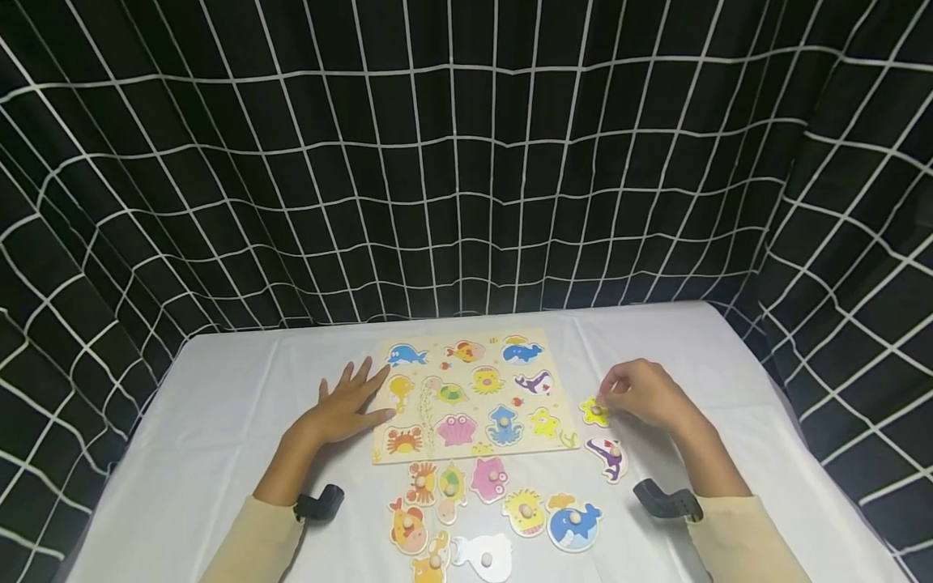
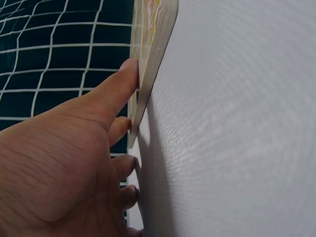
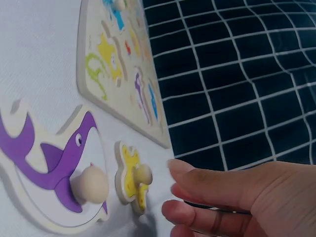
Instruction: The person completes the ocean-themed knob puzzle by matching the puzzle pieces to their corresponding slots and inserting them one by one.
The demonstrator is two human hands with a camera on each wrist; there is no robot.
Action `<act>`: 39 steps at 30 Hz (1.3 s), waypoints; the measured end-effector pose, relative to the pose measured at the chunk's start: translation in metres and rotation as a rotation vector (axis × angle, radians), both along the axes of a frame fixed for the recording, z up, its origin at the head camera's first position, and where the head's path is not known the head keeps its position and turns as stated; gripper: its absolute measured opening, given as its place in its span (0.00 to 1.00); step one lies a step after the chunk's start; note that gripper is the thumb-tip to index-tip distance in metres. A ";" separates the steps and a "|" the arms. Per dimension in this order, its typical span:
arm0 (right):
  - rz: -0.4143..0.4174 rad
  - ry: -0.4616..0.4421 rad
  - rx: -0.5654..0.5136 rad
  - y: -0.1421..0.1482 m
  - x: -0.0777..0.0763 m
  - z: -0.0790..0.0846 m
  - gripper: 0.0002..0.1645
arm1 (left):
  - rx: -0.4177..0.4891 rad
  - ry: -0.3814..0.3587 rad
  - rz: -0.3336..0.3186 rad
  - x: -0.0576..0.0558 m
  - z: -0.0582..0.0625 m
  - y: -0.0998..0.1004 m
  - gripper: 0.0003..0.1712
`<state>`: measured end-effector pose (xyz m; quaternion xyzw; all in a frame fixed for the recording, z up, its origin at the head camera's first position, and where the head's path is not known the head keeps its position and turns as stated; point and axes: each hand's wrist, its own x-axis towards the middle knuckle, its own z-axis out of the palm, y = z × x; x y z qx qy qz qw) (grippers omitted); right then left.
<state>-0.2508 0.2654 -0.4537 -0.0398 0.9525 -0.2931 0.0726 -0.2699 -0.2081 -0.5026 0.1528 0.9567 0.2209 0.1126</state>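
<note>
My left hand [image 1: 346, 409] has its fingers spread, with thumb and index finger touching the left edge of a wooden sea-animal puzzle board [image 1: 466, 463]. In the left wrist view the thumb [image 2: 126, 74] lies against the board's rim [image 2: 157, 59]. My right hand [image 1: 645, 394] hovers beside a yellow starfish piece [image 1: 593, 414], fingers bent and holding nothing. The right wrist view shows a gap between its fingertips [image 3: 178, 212] and the starfish's round knob [image 3: 143, 174]. Nearer me lies a purple dolphin-like piece [image 3: 54, 173]. A blue squid piece [image 1: 504, 427] with a knob sits in the board.
Several knobbed pieces lie in front of the board: a crab [image 1: 421, 483], a turtle [image 1: 450, 491], a pink shell [image 1: 490, 479], a yellow round fish [image 1: 523, 512], a blue whale [image 1: 573, 526], an orange fish [image 1: 406, 526], a seahorse [image 1: 432, 563] and a whitish piece [image 1: 487, 557]. Black grid curtains [image 1: 466, 162] surround the table.
</note>
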 end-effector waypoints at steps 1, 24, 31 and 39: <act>0.011 -0.008 -0.002 0.001 -0.001 -0.002 0.10 | 0.002 0.000 0.000 0.000 0.001 0.000 0.47; 0.118 0.031 0.036 -0.002 0.003 -0.016 0.07 | 0.010 0.007 0.009 0.004 0.001 0.002 0.47; 0.124 0.048 0.072 -0.003 0.009 -0.013 0.07 | 0.018 0.004 -0.006 0.005 -0.005 0.002 0.48; 0.159 0.090 0.088 -0.011 0.007 0.005 0.07 | 0.003 0.016 0.004 -0.002 -0.004 0.001 0.48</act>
